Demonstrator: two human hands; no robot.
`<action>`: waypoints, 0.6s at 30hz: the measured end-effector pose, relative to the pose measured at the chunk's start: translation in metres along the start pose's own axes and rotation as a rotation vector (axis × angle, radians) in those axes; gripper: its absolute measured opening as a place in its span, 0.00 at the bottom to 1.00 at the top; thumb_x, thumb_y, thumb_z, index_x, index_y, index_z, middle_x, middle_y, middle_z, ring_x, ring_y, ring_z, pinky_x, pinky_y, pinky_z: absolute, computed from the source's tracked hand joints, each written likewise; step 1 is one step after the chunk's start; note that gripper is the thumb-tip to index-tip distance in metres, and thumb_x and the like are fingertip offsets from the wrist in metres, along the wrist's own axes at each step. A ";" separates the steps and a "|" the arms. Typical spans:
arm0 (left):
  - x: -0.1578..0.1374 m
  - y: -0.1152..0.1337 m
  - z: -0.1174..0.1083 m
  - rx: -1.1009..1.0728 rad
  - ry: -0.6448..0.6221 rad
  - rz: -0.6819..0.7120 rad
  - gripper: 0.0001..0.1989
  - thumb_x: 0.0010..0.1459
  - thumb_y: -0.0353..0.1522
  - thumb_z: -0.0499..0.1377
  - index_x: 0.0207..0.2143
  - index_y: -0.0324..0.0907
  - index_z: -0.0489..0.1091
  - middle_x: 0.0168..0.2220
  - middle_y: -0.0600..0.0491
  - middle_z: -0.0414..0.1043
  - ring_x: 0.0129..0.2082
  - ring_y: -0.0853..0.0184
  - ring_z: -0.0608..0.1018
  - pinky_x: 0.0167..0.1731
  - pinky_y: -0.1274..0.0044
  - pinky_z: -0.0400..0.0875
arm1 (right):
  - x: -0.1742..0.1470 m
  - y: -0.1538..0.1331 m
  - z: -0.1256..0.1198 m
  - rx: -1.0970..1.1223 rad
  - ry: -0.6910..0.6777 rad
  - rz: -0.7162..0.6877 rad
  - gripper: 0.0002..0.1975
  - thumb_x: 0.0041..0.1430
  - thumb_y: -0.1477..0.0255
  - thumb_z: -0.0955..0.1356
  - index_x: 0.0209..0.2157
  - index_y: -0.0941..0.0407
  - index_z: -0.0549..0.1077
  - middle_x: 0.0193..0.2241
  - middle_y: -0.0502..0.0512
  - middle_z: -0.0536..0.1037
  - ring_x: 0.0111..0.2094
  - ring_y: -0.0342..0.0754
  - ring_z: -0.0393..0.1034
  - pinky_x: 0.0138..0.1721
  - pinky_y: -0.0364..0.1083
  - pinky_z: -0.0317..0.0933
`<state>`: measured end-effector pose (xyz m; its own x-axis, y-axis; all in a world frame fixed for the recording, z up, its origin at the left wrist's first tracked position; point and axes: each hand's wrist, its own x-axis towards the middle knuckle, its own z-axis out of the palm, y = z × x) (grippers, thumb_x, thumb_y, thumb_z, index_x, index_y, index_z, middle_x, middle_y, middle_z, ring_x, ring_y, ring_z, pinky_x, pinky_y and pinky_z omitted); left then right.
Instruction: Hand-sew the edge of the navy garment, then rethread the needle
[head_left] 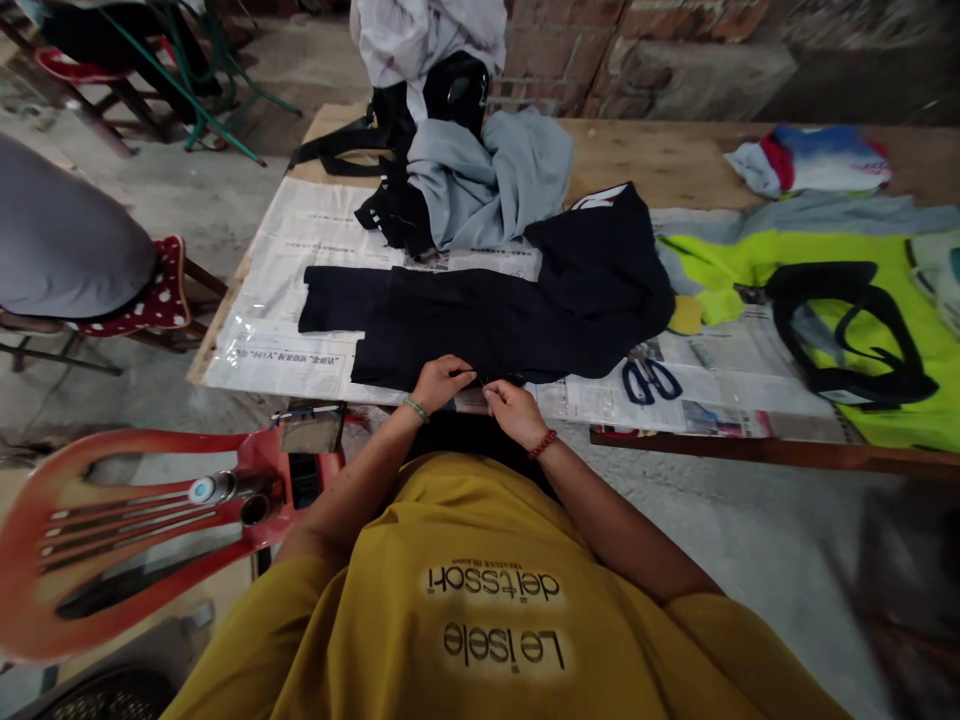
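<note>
A dark navy garment (pixel 465 320) lies spread across the table, its near edge in front of my body. At that edge my left hand (pixel 441 384) is closed in a pinch, thumb against fingertips. Close on its right, my right hand (pixel 514 408) pinches too, the fingertips of both hands almost meeting. Something thin and dark shows between them, too small to name. Dark-handled scissors (pixel 651 381) rest on the newspaper to the right of my right hand, below the garment's wide end.
Newspaper (pixel 292 240) covers part of the wooden table (pixel 600 150). Grey cloth (pixel 491 175) is heaped behind the garment. Neon yellow fabric (pixel 795 250) with black straps (pixel 787 330) lies right. A red plastic chair (pixel 150 440) holding a bottle stands at left; a seated person (pixel 67 230) is beyond.
</note>
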<state>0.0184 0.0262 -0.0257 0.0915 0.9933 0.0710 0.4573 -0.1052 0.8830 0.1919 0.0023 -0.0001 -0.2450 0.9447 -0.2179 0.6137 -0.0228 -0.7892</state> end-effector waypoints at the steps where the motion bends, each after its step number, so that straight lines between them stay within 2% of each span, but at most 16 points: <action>1: 0.000 0.000 0.000 -0.002 0.002 0.006 0.05 0.53 0.32 0.61 0.28 0.41 0.76 0.29 0.55 0.73 0.31 0.71 0.74 0.35 0.79 0.69 | 0.001 0.000 0.000 -0.008 -0.001 0.003 0.11 0.58 0.67 0.61 0.31 0.55 0.73 0.19 0.47 0.71 0.22 0.42 0.63 0.27 0.41 0.55; 8: -0.005 -0.002 0.003 0.026 0.014 0.088 0.03 0.50 0.29 0.63 0.30 0.42 0.77 0.30 0.54 0.74 0.32 0.71 0.75 0.36 0.79 0.69 | 0.003 0.000 0.002 -0.074 0.017 -0.033 0.11 0.59 0.70 0.61 0.30 0.54 0.74 0.19 0.48 0.73 0.26 0.44 0.66 0.30 0.41 0.56; 14: -0.008 -0.004 0.004 0.022 0.027 0.176 0.04 0.52 0.28 0.62 0.31 0.41 0.77 0.30 0.53 0.75 0.32 0.71 0.75 0.36 0.79 0.71 | 0.002 -0.003 0.005 -0.139 0.015 -0.031 0.11 0.60 0.71 0.60 0.31 0.54 0.74 0.22 0.51 0.75 0.29 0.45 0.69 0.33 0.42 0.57; 18: -0.010 -0.006 0.005 0.026 0.038 0.236 0.04 0.53 0.28 0.61 0.30 0.41 0.77 0.31 0.52 0.75 0.33 0.71 0.76 0.36 0.79 0.71 | 0.004 -0.004 0.013 -0.179 0.071 -0.057 0.10 0.60 0.71 0.60 0.31 0.54 0.72 0.26 0.53 0.76 0.30 0.46 0.69 0.33 0.43 0.56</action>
<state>0.0192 0.0163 -0.0337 0.1652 0.9420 0.2922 0.4499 -0.3356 0.8276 0.1786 0.0023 -0.0050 -0.2339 0.9636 -0.1295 0.7254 0.0843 -0.6831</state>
